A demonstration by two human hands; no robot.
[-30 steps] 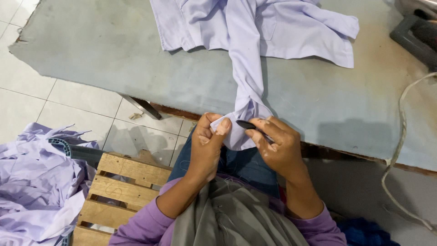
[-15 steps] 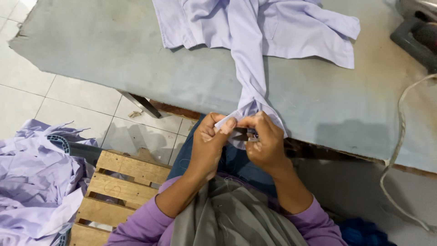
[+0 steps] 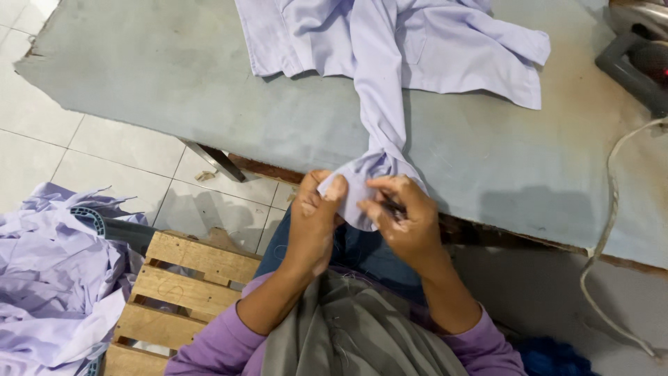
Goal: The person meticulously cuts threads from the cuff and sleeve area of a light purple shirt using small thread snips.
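Observation:
A pale lilac shirt (image 3: 417, 49) lies spread on the grey padded table (image 3: 160, 90), one sleeve trailing over the near edge. My left hand (image 3: 314, 221) pinches the sleeve cuff (image 3: 358, 184) between thumb and fingers. My right hand (image 3: 407, 223) is closed on the same cuff from the right, and a small dark tool (image 3: 394, 207) shows between its fingers, mostly hidden. Both hands hover just off the table's front edge, above my lap.
A wooden pallet (image 3: 177, 285) sits on the tiled floor at my left, beside a basket heaped with lilac garments (image 3: 49, 278). An iron (image 3: 637, 42) rests at the table's far right, its white cord (image 3: 612, 230) hanging down. Grey cloth (image 3: 348, 334) covers my lap.
My right hand has curled over the cuff, so the dark tool that stuck out a second ago is now nearly covered. The cuff has been pulled slightly nearer to me.

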